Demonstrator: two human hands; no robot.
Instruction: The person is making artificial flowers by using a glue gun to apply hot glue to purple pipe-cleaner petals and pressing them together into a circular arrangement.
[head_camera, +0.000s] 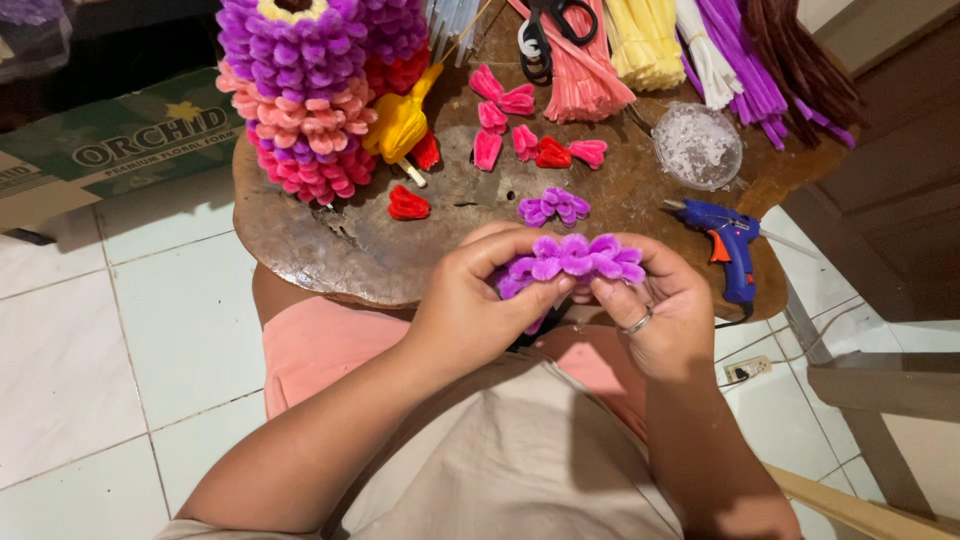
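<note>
Both hands hold one purple pipe-cleaner petal strip (575, 258) just above the near edge of a round wooden table (330, 240). My left hand (470, 305) pinches its left end between thumb and fingers. My right hand (665, 310), with a ring on one finger, grips the right end. A smaller purple petal piece (553, 207) lies on the table just beyond them.
A tall purple, pink and red petal-covered form (305, 95) stands at the back left beside a yellow piece (400, 122). Pink and red petals (520, 125), scissors (545, 30), pipe-cleaner bundles (700, 50), a clear bowl (697, 145) and a blue glue gun (728, 250) fill the right. White tiled floor lies at left.
</note>
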